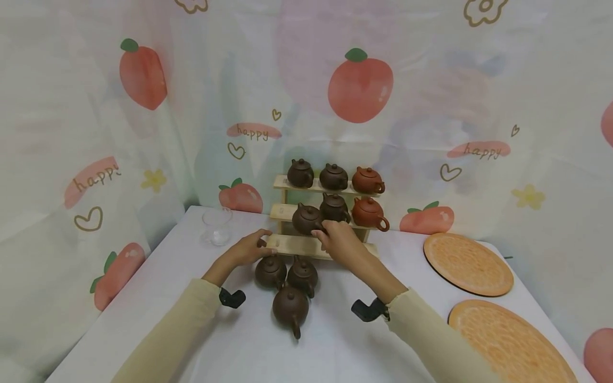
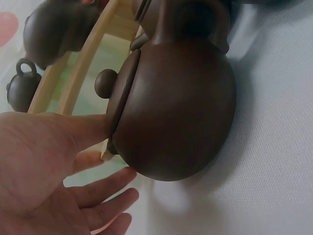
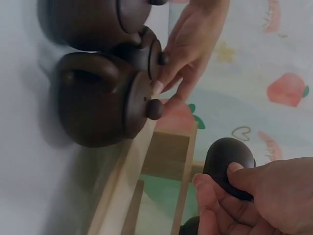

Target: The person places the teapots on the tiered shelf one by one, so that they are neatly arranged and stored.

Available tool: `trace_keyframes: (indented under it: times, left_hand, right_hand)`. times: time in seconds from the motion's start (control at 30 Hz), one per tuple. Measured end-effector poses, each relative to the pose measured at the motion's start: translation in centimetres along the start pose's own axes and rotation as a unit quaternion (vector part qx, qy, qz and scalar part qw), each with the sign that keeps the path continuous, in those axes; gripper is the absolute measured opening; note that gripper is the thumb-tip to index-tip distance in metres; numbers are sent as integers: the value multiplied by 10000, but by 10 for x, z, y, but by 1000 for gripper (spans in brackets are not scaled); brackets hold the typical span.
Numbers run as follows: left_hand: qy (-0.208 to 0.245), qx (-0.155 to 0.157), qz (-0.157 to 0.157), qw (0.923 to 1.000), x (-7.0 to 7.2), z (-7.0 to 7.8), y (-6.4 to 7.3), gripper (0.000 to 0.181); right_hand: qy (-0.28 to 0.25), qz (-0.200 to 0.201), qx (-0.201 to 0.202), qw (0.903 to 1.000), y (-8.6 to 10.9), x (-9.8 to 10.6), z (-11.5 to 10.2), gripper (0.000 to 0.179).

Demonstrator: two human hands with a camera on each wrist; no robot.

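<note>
My right hand [image 1: 342,242] pinches a dark brown teapot [image 1: 306,219] at its handle side, at the left of the rack's middle shelf. In the right wrist view its thumb presses on the teapot's dark body [image 3: 229,157]. Thumb and forefinger of my left hand [image 1: 246,249] pinch the left end of the wooden three-step rack's [image 1: 297,246] lowest shelf; its other fingers are spread. Just below that hand, three dark teapots cluster on the table, the nearest teapot [image 1: 290,306] with its handle toward me. One teapot [image 2: 181,107] fills the left wrist view, partly hiding the thumb tip.
Two dark teapots [image 1: 333,177] and a reddish teapot [image 1: 367,181] stand on the top shelf. Another dark teapot [image 1: 335,207] and a reddish teapot [image 1: 367,213] share the middle shelf. A clear glass vessel [image 1: 217,229] stands left; two round orange mats [image 1: 469,263] lie right.
</note>
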State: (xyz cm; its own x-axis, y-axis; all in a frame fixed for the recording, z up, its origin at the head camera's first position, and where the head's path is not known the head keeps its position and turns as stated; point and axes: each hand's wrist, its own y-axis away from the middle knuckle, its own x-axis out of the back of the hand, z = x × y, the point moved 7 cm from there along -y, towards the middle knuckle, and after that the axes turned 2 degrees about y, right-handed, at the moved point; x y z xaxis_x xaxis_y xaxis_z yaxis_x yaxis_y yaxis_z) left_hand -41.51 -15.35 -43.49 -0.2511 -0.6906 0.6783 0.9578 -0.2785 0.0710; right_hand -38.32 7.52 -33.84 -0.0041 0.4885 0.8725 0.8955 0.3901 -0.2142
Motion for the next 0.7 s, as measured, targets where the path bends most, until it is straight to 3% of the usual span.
trace_keyframes:
  times: [0.47,0.7]
  left_hand:
    - [-12,44,7,10000,-2,-4,-3,60]
    - [-30,46,36,10000,-2,-6,-4,60]
  right_hand:
    - [97,18,-354,9993,-36,-9,-8,30]
    - [30,-222,-723,9971,-48,-13,-4,29]
